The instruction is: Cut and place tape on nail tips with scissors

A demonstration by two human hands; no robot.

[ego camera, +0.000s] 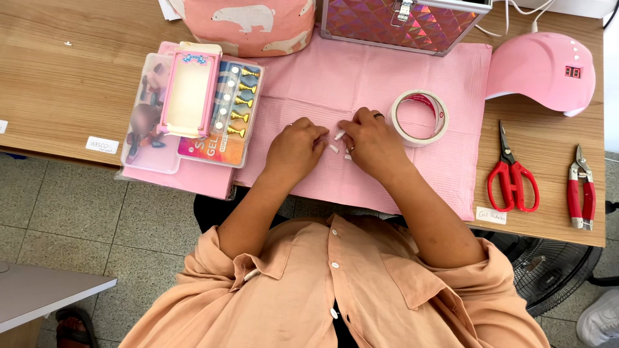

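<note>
Hands working over small white false nail tips point(334, 148)

Both the left hand point(295, 149) and the right hand point(373, 145) are pinching tips, just beside the white tape roll point(420, 117).

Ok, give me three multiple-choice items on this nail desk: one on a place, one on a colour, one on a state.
1. Where does the tape roll lie?
A. beside the right hand, on the pink mat
B. on the floor
C. inside the case

2. What colour are the scissors' handles?
A. blue
B. red
C. green

3. How are the two hands?
A. far apart
B. raised off the desk
C. close together over small white nail tips

Answers: 1 A, the roll sits on the mat by that hand. 2 B, both loops are red. 3 C, the left hand nearly meets the right above the tips.
</note>
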